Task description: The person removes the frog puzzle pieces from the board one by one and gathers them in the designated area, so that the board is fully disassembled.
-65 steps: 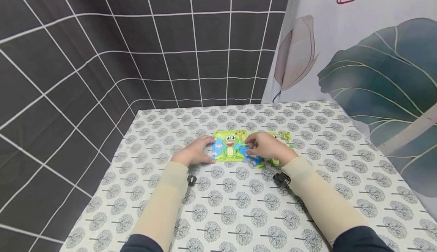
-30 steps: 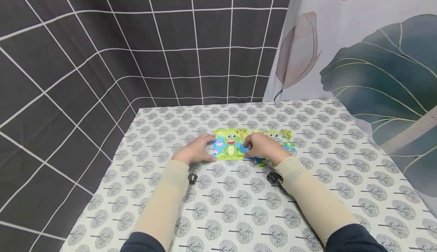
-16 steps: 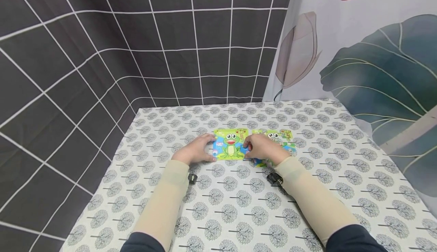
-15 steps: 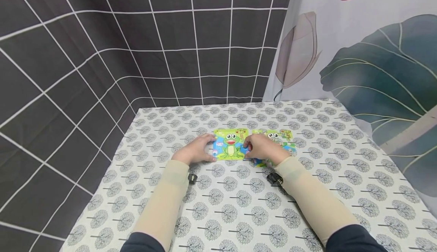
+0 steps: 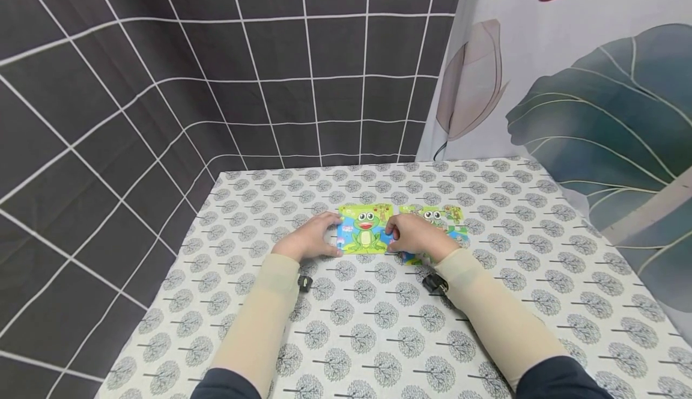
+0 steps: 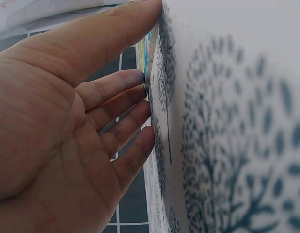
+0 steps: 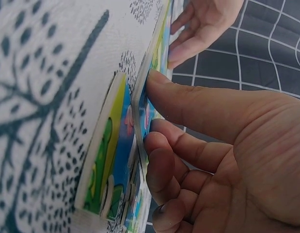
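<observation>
Flat on the table lies a bright frog jigsaw puzzle [image 5: 366,234], with a green frog on blue and lime. My left hand [image 5: 308,240] rests at its left edge, thumb and fingers spread and fairly straight; the left wrist view shows the fingertips touching the board's side. At the right edge, my right hand [image 5: 415,234] pinches a blue puzzle piece with pink on it [image 7: 143,116] between thumb and curled fingers. That piece sits slightly tilted against the board. Partly hidden beneath the right hand is a second frog puzzle [image 5: 432,214], with gaps in its picture.
A white tablecloth with grey tree prints [image 5: 373,327] covers the table. Behind and left hangs a dark curtain with white grid lines [image 5: 281,50]. A pale curtain with a large leaf print [image 5: 611,110] borders the right side.
Since the oldest frame my right hand has shifted slightly left, closer against the left puzzle's right edge. Over the last second both hands hold almost still.
</observation>
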Demonstrator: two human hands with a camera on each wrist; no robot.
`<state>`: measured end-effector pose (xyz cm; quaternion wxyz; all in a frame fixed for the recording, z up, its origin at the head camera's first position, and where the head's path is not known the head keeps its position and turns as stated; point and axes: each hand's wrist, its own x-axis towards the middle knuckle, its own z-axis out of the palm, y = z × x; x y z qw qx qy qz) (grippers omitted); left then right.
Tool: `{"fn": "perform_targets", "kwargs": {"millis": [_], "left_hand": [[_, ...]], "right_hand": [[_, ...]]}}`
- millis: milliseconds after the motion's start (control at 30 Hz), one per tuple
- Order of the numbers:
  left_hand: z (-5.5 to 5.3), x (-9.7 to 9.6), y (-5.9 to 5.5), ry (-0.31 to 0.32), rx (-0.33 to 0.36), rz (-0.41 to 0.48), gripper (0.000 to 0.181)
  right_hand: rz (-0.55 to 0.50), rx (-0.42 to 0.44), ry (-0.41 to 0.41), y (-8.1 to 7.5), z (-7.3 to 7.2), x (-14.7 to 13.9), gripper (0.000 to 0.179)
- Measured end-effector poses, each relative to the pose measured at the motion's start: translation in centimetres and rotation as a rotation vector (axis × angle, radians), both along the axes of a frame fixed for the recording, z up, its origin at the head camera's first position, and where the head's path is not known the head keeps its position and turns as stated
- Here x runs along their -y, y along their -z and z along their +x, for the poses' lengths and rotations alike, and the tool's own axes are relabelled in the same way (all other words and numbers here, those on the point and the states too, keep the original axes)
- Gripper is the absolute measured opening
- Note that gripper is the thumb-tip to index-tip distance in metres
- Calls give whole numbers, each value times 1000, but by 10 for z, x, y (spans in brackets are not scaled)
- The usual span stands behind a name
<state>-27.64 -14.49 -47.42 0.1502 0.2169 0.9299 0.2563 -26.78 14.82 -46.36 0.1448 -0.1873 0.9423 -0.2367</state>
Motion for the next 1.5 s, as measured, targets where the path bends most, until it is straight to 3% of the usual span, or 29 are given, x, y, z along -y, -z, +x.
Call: {"fn": "perform_targets", "kwargs": {"millis": [1000,1500], "left_hand": [[2,0,1,-13,-4,-1,95],[4,-1,-2,-4,-7,-21,94]], "right_hand": [[-76,-21,-2,2,0,1,41],[-103,-38,-1,1,0,-2,23]]}}
